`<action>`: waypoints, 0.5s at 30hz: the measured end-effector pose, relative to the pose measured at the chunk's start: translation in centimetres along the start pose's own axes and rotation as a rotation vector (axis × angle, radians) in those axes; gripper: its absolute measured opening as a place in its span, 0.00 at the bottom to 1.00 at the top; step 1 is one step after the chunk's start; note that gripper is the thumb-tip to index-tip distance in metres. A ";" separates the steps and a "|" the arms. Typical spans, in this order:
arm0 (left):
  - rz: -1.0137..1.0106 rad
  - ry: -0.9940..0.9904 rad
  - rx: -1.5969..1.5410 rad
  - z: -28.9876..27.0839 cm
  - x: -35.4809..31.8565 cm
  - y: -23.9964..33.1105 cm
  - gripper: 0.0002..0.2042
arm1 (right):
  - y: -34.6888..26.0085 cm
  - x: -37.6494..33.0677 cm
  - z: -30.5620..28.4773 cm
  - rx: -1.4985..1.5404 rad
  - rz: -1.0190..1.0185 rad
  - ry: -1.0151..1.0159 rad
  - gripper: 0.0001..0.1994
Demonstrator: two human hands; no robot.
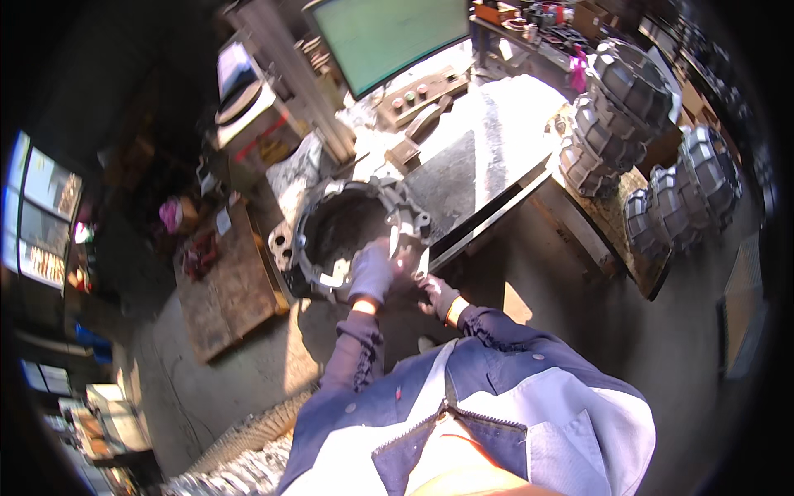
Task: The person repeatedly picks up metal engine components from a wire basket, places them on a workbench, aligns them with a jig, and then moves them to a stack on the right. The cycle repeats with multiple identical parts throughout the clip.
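A large round metal housing [308, 240] with a wide opening and lugs round its rim sits at the left end of the workbench. My left hand [370, 274], in a pale glove, lies over the housing's near rim. Its fingers reach toward the opening and are blurred by glare. Close to the housing's near right side is my gloved right hand [439, 297], its fingers curled. A small pale piece rises just above those fingers, and what the hand holds is too small to make out.
Behind the housing stands a large screen [393, 41] above a box with buttons [423, 96]. The sunlit bench top [447, 186] runs to the right. Stacks of similar grey housings [600, 132] stand on a stand at far right. A low wooden table [223, 293] is at left.
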State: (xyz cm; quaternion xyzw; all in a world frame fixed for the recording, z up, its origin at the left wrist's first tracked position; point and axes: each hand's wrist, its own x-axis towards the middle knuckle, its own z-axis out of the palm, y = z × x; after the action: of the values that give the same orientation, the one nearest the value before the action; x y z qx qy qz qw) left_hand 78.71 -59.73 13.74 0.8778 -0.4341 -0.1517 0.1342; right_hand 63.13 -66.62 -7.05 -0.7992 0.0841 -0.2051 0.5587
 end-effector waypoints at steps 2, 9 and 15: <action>-0.127 0.022 -0.200 -0.5 0.4 0.5 0.18 | -1.1 1.6 0.0 0.038 -0.246 0.146 0.16; 0.167 0.114 -0.808 -9.4 0.2 7.8 0.18 | -9.4 4.1 -10.9 1.296 0.047 -0.107 0.14; 0.079 0.276 -1.320 -14.1 -3.4 19.2 0.22 | -9.6 -1.4 -22.0 1.469 -0.080 -0.097 0.24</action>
State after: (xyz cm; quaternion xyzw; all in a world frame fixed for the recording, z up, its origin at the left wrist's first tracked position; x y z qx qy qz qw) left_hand 68.29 -66.82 34.26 0.6066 -0.2611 -0.2668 0.7019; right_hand 51.67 -81.53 7.97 -0.2299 -0.1290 -0.1933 0.9451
